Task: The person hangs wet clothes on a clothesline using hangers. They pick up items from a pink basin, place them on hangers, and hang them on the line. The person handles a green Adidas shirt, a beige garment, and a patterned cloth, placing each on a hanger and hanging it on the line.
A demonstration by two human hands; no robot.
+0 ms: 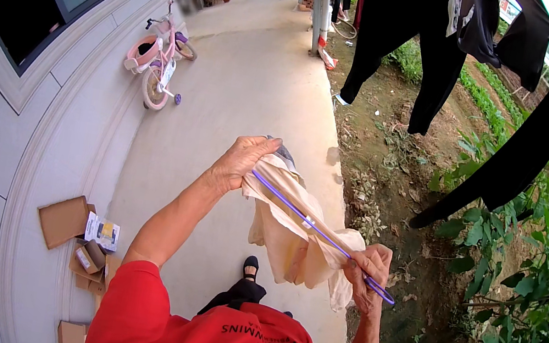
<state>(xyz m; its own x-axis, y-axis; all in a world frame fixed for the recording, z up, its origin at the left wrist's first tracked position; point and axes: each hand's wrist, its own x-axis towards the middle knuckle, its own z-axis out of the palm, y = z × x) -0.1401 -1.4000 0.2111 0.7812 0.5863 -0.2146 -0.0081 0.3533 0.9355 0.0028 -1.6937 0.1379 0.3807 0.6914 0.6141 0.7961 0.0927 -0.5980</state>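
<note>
A thin cream-coloured garment hangs stretched between my two hands, in front of my red shirt. My left hand is closed on the garment's upper left edge, where a dark grey piece of cloth shows just beyond the fingers. Across the front of the garment runs a purple clothes hanger, slanting down to the right. My right hand is closed round the hanger near its looped end and pinches the garment's right edge too. A small white tag sits on the cloth near the hanger's middle.
Dark clothes hang at the upper right above a garden with leafy plants. A pink child's bicycle leans by the wall at left. Cardboard boxes lie along the wall's foot. The concrete walkway ends at the soil.
</note>
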